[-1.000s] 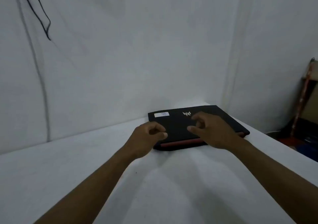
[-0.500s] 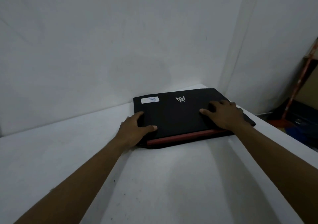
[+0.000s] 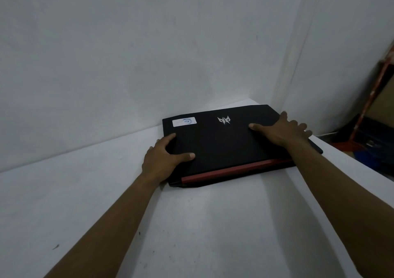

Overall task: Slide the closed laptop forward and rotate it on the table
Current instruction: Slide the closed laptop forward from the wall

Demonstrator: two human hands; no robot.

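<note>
A closed black laptop point(image 3: 221, 143) with a silver logo, a white sticker and a red strip along its near edge lies flat on the white table point(image 3: 191, 224), in the far corner by the wall. My left hand point(image 3: 164, 160) grips its near-left corner, thumb on the lid and fingers around the left edge. At the far-right corner my right hand point(image 3: 281, 130) holds the laptop, thumb spread on the lid and fingers wrapped over the right edge.
White walls point(image 3: 149, 53) close in right behind and to the right of the laptop. The table's right edge point(image 3: 362, 166) runs diagonally; beyond it, on the floor, are a red frame point(image 3: 371, 98) and dark clutter.
Both hands came down from hovering onto the laptop and spread out to its left and right edges. The right hand slid to the far-right corner. The view moved closer.
</note>
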